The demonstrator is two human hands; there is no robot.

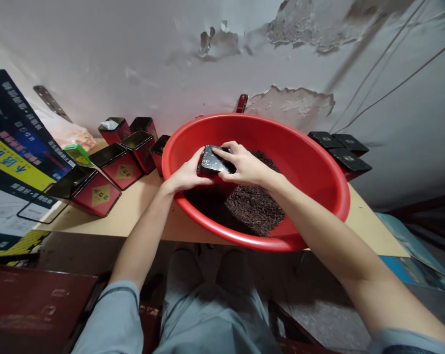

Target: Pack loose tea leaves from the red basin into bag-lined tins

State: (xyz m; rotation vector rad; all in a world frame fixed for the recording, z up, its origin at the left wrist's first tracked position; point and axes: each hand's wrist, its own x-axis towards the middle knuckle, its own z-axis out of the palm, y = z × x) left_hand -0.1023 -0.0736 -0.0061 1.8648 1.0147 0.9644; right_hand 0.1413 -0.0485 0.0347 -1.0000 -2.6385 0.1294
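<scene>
tin [210, 160]: top partly under right hand [247, 166] | underside: hidden

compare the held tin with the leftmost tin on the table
The held tin shows a closed dark top; the leftmost tin is open. The held tin is in or over the red basin, the leftmost tin on the table. A gold diamond shows on the leftmost tin, none on the held tin. Both look boxy.

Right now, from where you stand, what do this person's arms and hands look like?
The left hand and right hand are bare, without gloves. Grey-blue cloth shows at the left sleeve, with dark stitching near its edge, and the right sleeve.
</scene>
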